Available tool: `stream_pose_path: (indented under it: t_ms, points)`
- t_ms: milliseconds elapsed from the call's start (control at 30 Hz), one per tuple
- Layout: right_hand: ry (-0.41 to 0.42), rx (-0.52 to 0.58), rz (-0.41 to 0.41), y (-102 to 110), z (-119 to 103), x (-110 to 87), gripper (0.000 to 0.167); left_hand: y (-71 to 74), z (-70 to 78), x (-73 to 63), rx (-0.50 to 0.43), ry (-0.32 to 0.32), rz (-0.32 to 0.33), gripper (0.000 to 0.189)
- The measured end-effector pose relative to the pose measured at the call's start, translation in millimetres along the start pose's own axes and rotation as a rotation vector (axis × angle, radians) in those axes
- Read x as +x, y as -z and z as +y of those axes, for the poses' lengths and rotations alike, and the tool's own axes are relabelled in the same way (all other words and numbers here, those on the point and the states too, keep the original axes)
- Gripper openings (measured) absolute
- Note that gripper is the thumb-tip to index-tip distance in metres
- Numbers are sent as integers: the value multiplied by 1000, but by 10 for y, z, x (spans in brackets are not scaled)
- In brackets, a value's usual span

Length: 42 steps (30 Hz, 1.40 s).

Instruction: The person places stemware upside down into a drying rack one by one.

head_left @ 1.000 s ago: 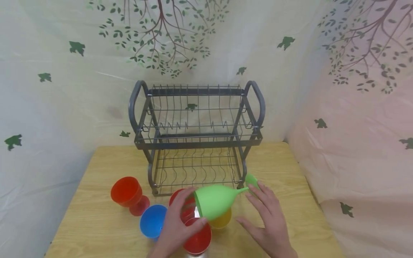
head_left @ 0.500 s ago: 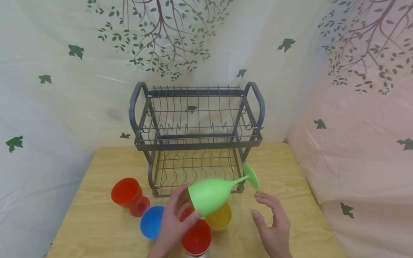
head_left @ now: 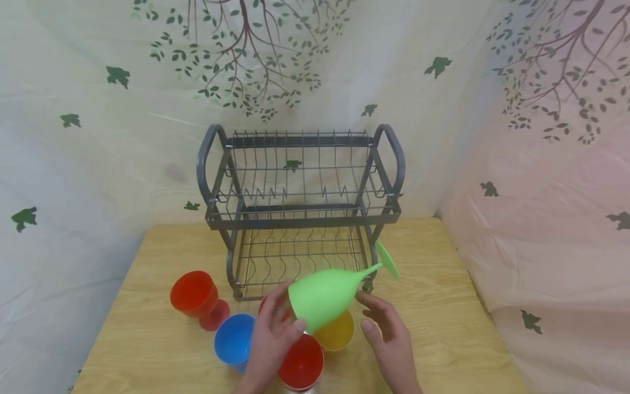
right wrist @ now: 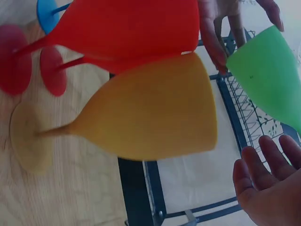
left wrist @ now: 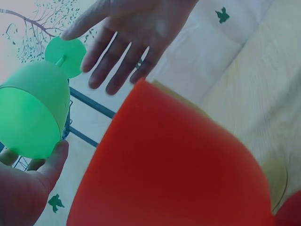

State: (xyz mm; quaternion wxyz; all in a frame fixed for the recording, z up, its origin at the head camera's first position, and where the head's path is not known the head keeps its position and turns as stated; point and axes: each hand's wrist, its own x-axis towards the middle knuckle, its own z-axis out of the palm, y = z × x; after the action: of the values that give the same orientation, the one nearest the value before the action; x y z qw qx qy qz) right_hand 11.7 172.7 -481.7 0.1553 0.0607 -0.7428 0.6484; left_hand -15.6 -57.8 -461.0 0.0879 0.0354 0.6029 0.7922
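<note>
Between left fingers (head_left: 292,331), green goblet (head_left: 322,298) pinched near rim (right fingers (right wrist: 257,169) loose, nearby).

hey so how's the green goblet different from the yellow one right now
The green goblet is tipped nearly sideways; the yellow goblet stands upright, mouth up. The left grip holds the green goblet off the table, while the yellow goblet rests on it. Both have a deep bowl, a thin stem and a round foot.
</note>
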Motion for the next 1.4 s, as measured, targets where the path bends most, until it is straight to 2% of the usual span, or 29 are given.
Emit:
stream_pose_path:
  t_ms: [167, 367, 533, 967, 1267, 1400]
  points:
    - [-53, -1, 5, -79, -67, 44, 43, -42, 53, -4, -24, 69, -13, 69]
    - [-76, 53, -37, -148, -120, 99, 49, -52, 88, 20, -18, 108, -5, 77]
    - [-93, 56, -49, -191, -145, 130, 50, -53, 100, 43, 3, 131, 18, 83]
    - [-208, 102, -63, -298, -217, 146, 64, -40, 127, 18, 12, 129, -23, 75]
    - [-233, 125, -50, -336, -275, 154, 65, -15, 160, 23, 11, 144, -68, 77]
    - [-224, 117, -23, -302, -262, 104, 66, -19, 125, 28, -34, 164, -104, 78]
